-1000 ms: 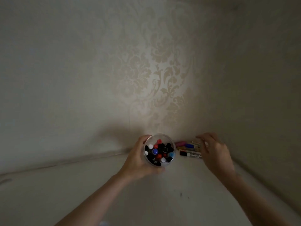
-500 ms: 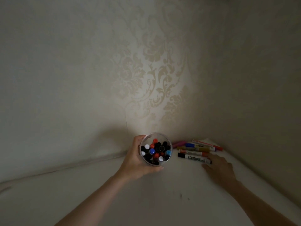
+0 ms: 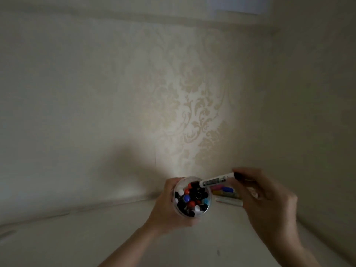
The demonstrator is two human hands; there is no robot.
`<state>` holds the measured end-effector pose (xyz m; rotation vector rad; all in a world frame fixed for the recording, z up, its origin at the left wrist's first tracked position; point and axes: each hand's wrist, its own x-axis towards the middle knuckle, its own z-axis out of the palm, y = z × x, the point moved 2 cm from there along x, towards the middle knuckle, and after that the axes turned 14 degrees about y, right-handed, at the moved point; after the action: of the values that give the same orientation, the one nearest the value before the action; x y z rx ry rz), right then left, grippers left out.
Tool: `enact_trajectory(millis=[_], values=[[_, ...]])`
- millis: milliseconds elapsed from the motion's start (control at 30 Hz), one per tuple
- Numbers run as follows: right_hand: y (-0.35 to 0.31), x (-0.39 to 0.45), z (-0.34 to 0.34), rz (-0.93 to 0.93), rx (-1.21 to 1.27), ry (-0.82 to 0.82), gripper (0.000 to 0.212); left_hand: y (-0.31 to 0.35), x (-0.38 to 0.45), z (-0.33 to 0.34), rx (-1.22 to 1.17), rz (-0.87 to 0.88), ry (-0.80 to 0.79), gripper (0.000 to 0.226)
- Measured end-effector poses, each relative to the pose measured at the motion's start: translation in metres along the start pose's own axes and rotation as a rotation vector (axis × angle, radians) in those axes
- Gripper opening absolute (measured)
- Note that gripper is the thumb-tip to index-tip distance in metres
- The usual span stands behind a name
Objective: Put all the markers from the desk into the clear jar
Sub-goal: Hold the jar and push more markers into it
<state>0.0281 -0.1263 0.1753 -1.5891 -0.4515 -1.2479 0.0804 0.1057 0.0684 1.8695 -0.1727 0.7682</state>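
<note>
White marker (image 3: 214, 181) — light, stiff, slick — pinched at its tail by the right hand (image 3: 264, 197), tip at the clear jar (image 3: 191, 197) (nearly full) gripped by the left hand (image 3: 165, 207).

I cannot read the label on the white marker (image 3: 214, 181); it is blurred. Its near end is covered by the fingers of the right hand (image 3: 268, 203). That hand also hides the right ends of the markers on the desk (image 3: 227, 193), so I cannot count them. The left hand (image 3: 167, 206) conceals the left wall of the clear jar (image 3: 191, 196). Both forearms are cut off at the bottom edge.
</note>
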Motion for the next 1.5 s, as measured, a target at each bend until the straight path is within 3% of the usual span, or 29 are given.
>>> enact_trajectory(millis=[267, 367, 433, 533, 600, 667, 733, 900, 1067, 1167, 1300, 1500], values=[[0.027, -0.033, 0.071, -0.049, -0.08, -0.2, 0.025, 0.005, 0.0, 0.001, 0.023, -0.02, -0.029, 0.095], [0.033, -0.036, 0.081, -0.22, -0.213, -0.32, 0.025, 0.005, 0.001, 0.003, 0.016, -0.017, -0.042, 0.095], [0.046, -0.03, 0.072, -0.246, -0.249, -0.299, 0.03, 0.005, 0.003, 0.003, 0.015, -0.03, -0.049, 0.095], [0.098, -0.027, 0.042, -0.128, -0.394, -0.203, 0.021, 0.005, 0.004, 0.0, 0.002, -0.069, -0.045, 0.096], [0.147, -0.036, 0.021, 0.07, -0.623, -0.342, 0.031, 0.004, 0.003, 0.0, -0.003, -0.076, -0.041, 0.096], [0.186, -0.055, 0.004, 0.266, -0.857, -0.646, 0.052, 0.003, 0.003, 0.0, -0.002, -0.077, -0.043, 0.097], [0.206, -0.071, -0.007, 0.339, -0.954, -0.84, 0.057, 0.002, 0.003, -0.001, 0.007, -0.073, -0.045, 0.098], [0.205, -0.078, -0.005, 0.251, -0.918, -0.744, 0.03, 0.001, 0.005, -0.001, 0.013, -0.094, -0.046, 0.099], [0.199, -0.085, 0.0, 0.369, -0.694, -0.578, 0.019, 0.0, 0.004, 0.001, 0.016, -0.082, -0.05, 0.099], [0.205, -0.082, 0.001, 0.281, -0.725, -0.517, 0.017, -0.003, 0.004, 0.001, 0.016, -0.074, -0.06, 0.1], [0.231, -0.064, 0.017, 0.243, -0.822, -0.62, 0.023, -0.002, 0.01, 0.0, 0.01, -0.078, -0.054, 0.1], [0.249, -0.057, 0.03, 0.358, -0.782, -0.619, 0.055, -0.004, 0.02, 0.002, 0.024, -0.118, -0.062, 0.098]])
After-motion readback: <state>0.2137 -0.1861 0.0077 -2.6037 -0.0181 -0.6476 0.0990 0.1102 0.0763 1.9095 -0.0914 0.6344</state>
